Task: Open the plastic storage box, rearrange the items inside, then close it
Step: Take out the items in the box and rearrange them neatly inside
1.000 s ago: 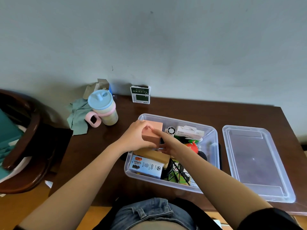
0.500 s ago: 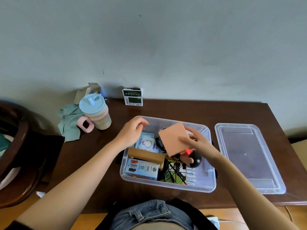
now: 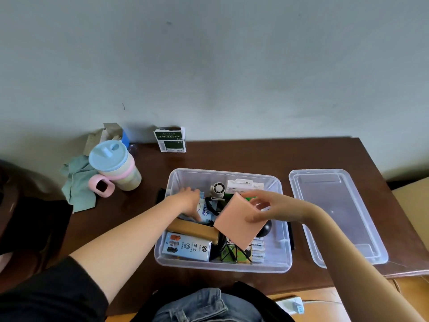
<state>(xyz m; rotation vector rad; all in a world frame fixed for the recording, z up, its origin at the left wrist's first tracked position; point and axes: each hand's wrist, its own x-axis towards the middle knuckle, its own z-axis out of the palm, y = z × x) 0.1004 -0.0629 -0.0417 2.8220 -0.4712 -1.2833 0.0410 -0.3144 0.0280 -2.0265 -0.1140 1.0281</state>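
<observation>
At the near edge of the bench (image 3: 313, 156) the plastic storage box (image 3: 284, 256) stands open, its front wall close to the bench edge and the person's lap. Along the box's near side lie a white carton (image 3: 186, 247) printed with fan icons, text too small to read, and a green item under black wire legs (image 3: 234, 254). A tan roll (image 3: 192, 228) lies across behind the carton. The right hand (image 3: 271, 209) is held above the box's middle, forearm coming in from the lower right; its fingers grasp a pink flat block (image 3: 236, 221) by its upper right corner, thumb on the facing side, the block tilted and clear of the contents below. The left hand (image 3: 189, 202) reaches into the box's left half, palm down, fingers extended and relaxed on a blue and white packet (image 3: 206, 211); they hold nothing that can be seen. Against the far wall of the box stand a small white fan (image 3: 218, 189) and a white card package (image 3: 246, 185) whose print is unreadable. Free floor shows only in the box's right end. The clear lid (image 3: 336, 214) lies flat on the bench just beside the box on the right, apart from it, its near corner reaching the bench edge. To the left, well apart from the box, stand a cup with a blue lid and pink handle (image 3: 116, 168) and a green cloth (image 3: 77, 184). At the far edge a green and white carton (image 3: 170, 140) stands against the wall, bearing characters and a barcode too small to read.
</observation>
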